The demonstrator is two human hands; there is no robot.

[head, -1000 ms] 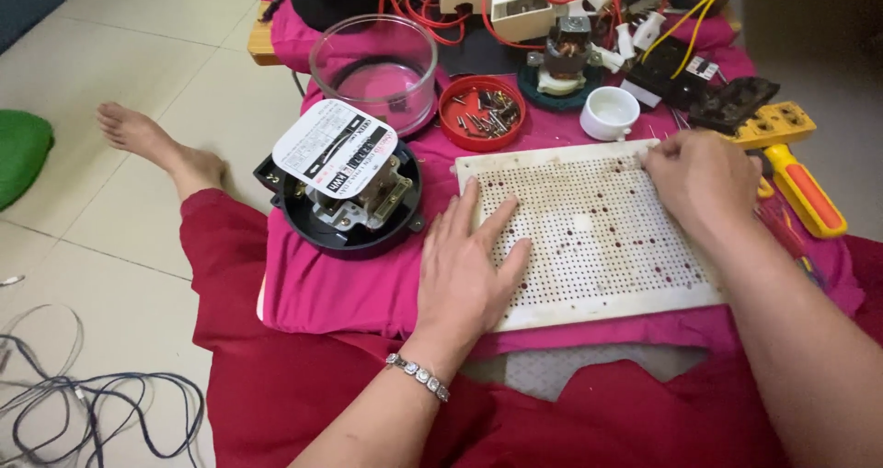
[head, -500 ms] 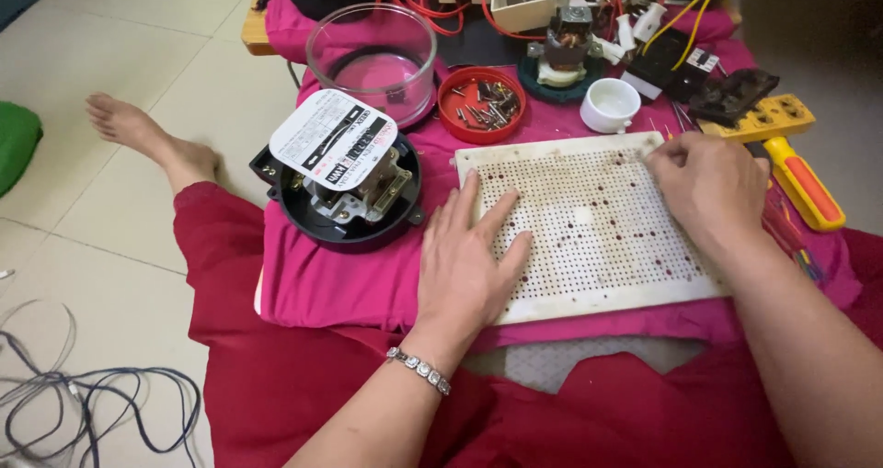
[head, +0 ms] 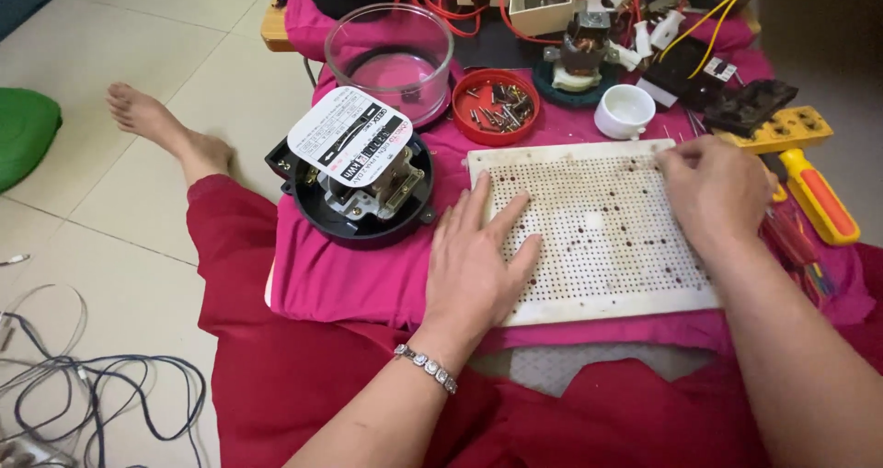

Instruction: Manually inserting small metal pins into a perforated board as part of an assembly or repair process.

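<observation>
**Both hands on the perforated board**

The left hand [head: 478, 266] lies flat and open, fingers spread, palm down on the board's [head: 598, 234] lower-left corner, gripping nothing. The right hand [head: 713, 192] rests on the board's upper-right part, fingers curled down with their tips at the holes; whether they pinch anything I cannot tell. The white board, dotted with holes, lies on a pink cloth [head: 359, 275] in front of the person. At 10 o'clock from the board sits a round black meter [head: 363, 174] with a white dial plate, at 11 a clear dome [head: 391, 59], at 12 a red dish [head: 497, 108] of screws, at 1 a white cup [head: 625, 111]. A yellow-and-orange tool [head: 809, 178] lies at 3.
</observation>
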